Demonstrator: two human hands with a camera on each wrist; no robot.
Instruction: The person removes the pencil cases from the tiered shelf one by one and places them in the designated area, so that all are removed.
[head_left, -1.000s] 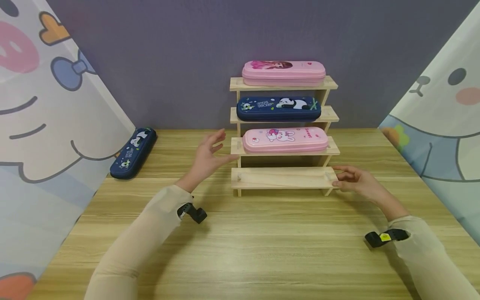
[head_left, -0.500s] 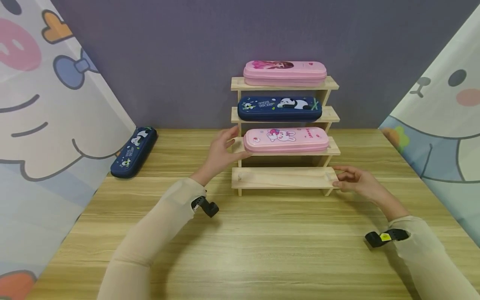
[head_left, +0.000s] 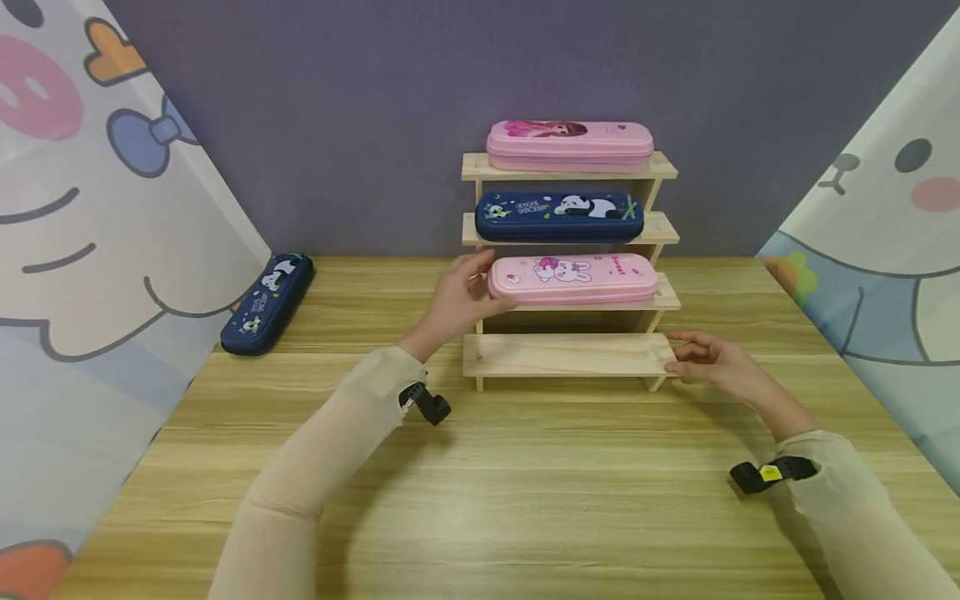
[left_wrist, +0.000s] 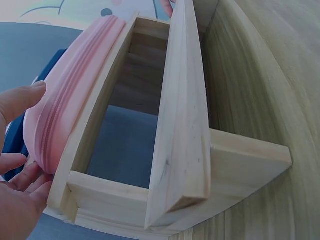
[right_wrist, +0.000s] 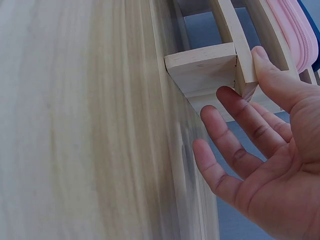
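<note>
A stepped wooden display shelf (head_left: 570, 354) stands on the table, with a pencil case on each of its three upper tiers. My left hand (head_left: 465, 292) holds the left end of the pink rabbit pencil case (head_left: 573, 279), thumb along its front and fingers at its end and back. In the left wrist view, fingertips (left_wrist: 35, 172) meet the rounded end of that case. My right hand (head_left: 708, 358) pinches the right end of the lowest board, thumb on top and index finger below. Its other fingers (right_wrist: 220, 125) are spread in the right wrist view.
Above sit a navy panda pencil case (head_left: 558, 218) and, on the top tier, a pink pencil case with a girl's picture (head_left: 570, 146). Another navy panda case (head_left: 266, 308) lies at the table's left edge. Cartoon-printed panels flank the table, with a grey wall (head_left: 337, 125) behind.
My left hand has moved right, from beside the shelf to the left end of the pink rabbit pencil case. The right hand stays at the lowest board.
</note>
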